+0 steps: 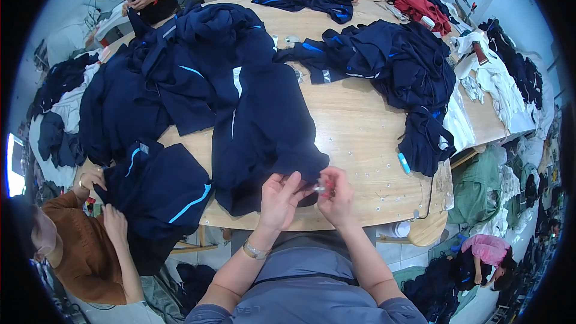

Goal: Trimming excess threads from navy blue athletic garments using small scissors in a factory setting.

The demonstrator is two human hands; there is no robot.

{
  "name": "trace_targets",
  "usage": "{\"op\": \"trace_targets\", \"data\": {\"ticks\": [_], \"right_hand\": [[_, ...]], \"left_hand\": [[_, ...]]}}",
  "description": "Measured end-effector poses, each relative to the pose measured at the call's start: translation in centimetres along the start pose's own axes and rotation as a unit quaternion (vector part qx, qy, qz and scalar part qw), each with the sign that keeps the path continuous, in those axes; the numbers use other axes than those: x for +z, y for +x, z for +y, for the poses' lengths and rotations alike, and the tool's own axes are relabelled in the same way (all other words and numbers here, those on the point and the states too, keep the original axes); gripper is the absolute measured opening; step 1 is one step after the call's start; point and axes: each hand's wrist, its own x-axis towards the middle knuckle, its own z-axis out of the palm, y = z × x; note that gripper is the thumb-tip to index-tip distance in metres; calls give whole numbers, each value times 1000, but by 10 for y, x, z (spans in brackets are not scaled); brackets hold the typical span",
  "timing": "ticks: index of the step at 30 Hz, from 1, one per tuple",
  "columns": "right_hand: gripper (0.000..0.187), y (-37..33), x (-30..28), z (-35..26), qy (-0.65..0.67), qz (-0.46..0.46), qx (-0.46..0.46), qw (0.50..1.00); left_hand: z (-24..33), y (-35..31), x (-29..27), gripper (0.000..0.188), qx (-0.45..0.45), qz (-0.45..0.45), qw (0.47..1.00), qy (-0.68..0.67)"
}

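Note:
A dark navy garment (270, 120) with a white strip near its top lies spread on the table in front of me. Its near right corner is at my hands. My left hand (279, 200) is closed at this edge, thumb up, fingers pinching the cloth. Close beside it, my right hand (337, 199) is closed around small red thread snips (326, 186), partly hidden by the fingers and a little blurred. The metal end of the snips points toward my left hand, by the edge of the cloth.
Navy garments with blue trim form a big heap (138, 84) at left and another pile (390, 60) at right. A light-blue marker (404, 163) lies near the right pile. Co-workers handle garments at left (90, 246) and across the wooden table (360, 126).

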Motion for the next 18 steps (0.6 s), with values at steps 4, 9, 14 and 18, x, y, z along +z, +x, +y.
{"op": "trace_targets", "data": {"ticks": [4, 9, 14, 18], "right_hand": [[20, -8, 2, -1, 138, 109, 188, 966], [19, -14, -6, 16, 112, 37, 124, 985], [28, -11, -12, 8, -28, -17, 88, 996], [31, -9, -11, 9, -112, -50, 37, 992]], "left_hand": [[5, 3, 2, 16, -27, -5, 998, -56], [3, 5, 0, 16, -33, -2, 995, -93], [-1, 6, -2, 15, -23, 10, 993, -114], [-3, 7, -7, 14, -26, -8, 993, -118]]}}
